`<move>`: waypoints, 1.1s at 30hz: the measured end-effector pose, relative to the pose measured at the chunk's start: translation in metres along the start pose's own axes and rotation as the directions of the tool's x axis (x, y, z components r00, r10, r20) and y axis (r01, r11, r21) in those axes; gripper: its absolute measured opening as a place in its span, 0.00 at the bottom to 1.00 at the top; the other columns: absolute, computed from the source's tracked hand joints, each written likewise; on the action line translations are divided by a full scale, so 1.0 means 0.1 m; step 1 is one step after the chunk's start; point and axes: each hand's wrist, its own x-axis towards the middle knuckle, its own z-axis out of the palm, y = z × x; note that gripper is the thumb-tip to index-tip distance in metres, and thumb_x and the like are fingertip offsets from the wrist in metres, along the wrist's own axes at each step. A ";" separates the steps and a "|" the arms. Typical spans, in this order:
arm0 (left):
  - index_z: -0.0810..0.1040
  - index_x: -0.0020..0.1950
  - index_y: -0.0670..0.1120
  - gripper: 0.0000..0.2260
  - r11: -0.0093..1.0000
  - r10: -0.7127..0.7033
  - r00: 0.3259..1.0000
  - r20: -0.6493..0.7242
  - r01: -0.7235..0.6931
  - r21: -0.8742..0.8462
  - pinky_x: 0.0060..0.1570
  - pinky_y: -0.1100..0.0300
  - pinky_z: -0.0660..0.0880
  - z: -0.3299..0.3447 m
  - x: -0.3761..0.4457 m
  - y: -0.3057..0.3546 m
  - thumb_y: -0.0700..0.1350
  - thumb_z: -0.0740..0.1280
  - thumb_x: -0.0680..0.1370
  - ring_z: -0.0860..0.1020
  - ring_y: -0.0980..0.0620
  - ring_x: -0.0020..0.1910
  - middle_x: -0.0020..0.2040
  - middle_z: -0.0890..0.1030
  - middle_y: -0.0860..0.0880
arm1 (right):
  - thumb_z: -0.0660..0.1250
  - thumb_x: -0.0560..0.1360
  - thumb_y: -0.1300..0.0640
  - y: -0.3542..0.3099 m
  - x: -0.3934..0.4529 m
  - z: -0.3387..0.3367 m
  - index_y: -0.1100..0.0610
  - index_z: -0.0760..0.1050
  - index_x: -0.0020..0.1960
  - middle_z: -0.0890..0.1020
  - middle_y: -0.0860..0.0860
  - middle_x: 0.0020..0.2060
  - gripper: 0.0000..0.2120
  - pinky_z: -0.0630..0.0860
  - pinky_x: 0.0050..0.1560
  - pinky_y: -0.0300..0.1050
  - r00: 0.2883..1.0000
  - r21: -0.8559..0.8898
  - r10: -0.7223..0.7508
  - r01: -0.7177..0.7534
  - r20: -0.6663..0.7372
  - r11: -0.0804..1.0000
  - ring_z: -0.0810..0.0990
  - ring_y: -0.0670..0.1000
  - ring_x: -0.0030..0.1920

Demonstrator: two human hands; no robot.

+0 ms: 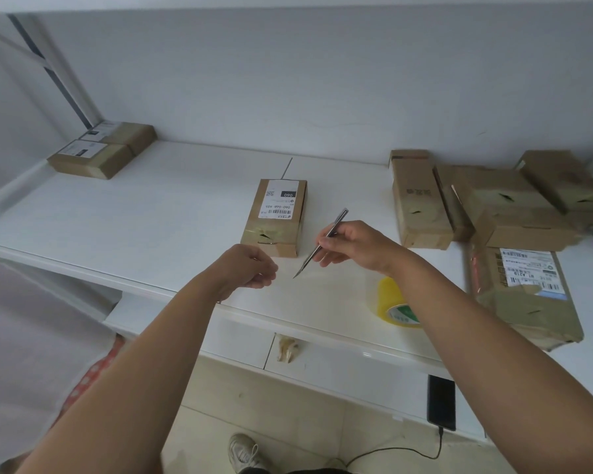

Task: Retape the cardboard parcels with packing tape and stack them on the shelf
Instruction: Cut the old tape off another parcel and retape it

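A small cardboard parcel (275, 217) with a white label lies in the middle of the white desk (151, 217), tape across its near end. My right hand (351, 246) pinches a slim metal utility knife (322, 241), blade pointing down-left, just right of the parcel. My left hand (250, 268) hovers near the parcel's front end with fingers curled; what it holds, if anything, I cannot tell. A yellow tape roll (392, 302) stands on the desk under my right forearm.
Two taped parcels (100, 152) lie at the back left corner. Several untaped boxes (486, 203) pile at the right, and a labelled parcel (528, 292) lies nearer. A phone (441, 401) with cable lies on the lower ledge.
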 end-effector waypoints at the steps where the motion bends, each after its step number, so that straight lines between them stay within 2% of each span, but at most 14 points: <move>1: 0.81 0.48 0.37 0.03 1.000 0.003 1.000 -0.004 -0.003 0.002 0.38 0.63 0.79 0.01 0.00 0.00 0.37 0.71 0.77 0.82 0.51 0.36 0.42 0.84 0.42 | 0.64 0.82 0.56 0.00 0.00 0.01 0.57 0.78 0.54 0.87 0.52 0.47 0.06 0.78 0.55 0.47 1.000 -0.016 0.001 -0.001 0.011 1.000 0.86 0.53 0.48; 6: 0.80 0.48 0.37 0.03 1.000 -0.003 1.000 -0.016 0.002 -0.017 0.36 0.65 0.78 0.02 0.00 -0.02 0.37 0.71 0.77 0.81 0.52 0.35 0.41 0.84 0.42 | 0.64 0.82 0.57 0.00 0.02 0.04 0.55 0.79 0.53 0.87 0.50 0.45 0.05 0.78 0.56 0.47 0.999 -0.055 0.008 -0.006 0.035 0.998 0.86 0.50 0.46; 12: 0.80 0.49 0.37 0.02 0.999 0.010 1.000 -0.007 -0.010 -0.046 0.38 0.63 0.78 0.01 0.01 -0.04 0.36 0.70 0.78 0.82 0.50 0.37 0.41 0.84 0.42 | 0.66 0.81 0.57 0.01 0.04 0.07 0.54 0.79 0.53 0.87 0.51 0.46 0.04 0.78 0.57 0.48 0.998 -0.082 0.019 -0.014 0.057 0.997 0.86 0.51 0.46; 15: 0.79 0.47 0.38 0.02 0.998 0.007 1.000 -0.002 -0.007 -0.064 0.40 0.62 0.79 0.00 0.01 -0.05 0.37 0.70 0.78 0.81 0.49 0.39 0.41 0.84 0.42 | 0.66 0.81 0.56 0.02 0.06 0.09 0.54 0.79 0.53 0.87 0.51 0.46 0.04 0.79 0.58 0.48 0.999 -0.074 0.024 -0.020 0.049 0.997 0.86 0.51 0.46; 21: 0.79 0.49 0.38 0.02 0.995 0.000 1.000 0.009 0.001 -0.097 0.38 0.64 0.78 0.00 0.00 -0.09 0.37 0.69 0.79 0.81 0.50 0.38 0.42 0.83 0.43 | 0.66 0.81 0.57 0.01 0.08 0.12 0.53 0.80 0.51 0.86 0.48 0.44 0.04 0.79 0.58 0.50 1.000 -0.053 -0.006 0.005 -0.013 0.999 0.87 0.52 0.44; 24: 0.79 0.50 0.38 0.02 0.994 0.003 1.000 0.004 -0.002 -0.112 0.38 0.64 0.78 0.01 0.01 -0.10 0.37 0.68 0.79 0.81 0.50 0.38 0.42 0.83 0.42 | 0.66 0.81 0.56 0.01 0.08 0.13 0.55 0.80 0.52 0.87 0.49 0.44 0.04 0.79 0.56 0.47 0.999 -0.058 -0.019 0.016 -0.040 0.998 0.87 0.52 0.44; 28: 0.78 0.49 0.38 0.02 0.991 0.008 1.000 -0.010 -0.009 -0.130 0.36 0.64 0.77 0.03 0.03 -0.10 0.37 0.69 0.79 0.81 0.51 0.36 0.41 0.82 0.43 | 0.66 0.81 0.58 0.00 0.08 0.12 0.61 0.80 0.55 0.86 0.50 0.44 0.08 0.79 0.50 0.40 0.993 -0.096 -0.038 0.027 -0.112 0.995 0.86 0.51 0.41; 33: 0.78 0.48 0.39 0.02 0.991 0.025 0.999 -0.027 -0.029 -0.128 0.35 0.66 0.77 0.05 0.05 -0.09 0.37 0.69 0.79 0.80 0.53 0.34 0.41 0.82 0.43 | 0.68 0.80 0.58 0.01 0.09 0.09 0.58 0.81 0.50 0.86 0.49 0.41 0.05 0.80 0.54 0.49 0.982 -0.088 -0.057 0.042 -0.179 0.995 0.86 0.52 0.40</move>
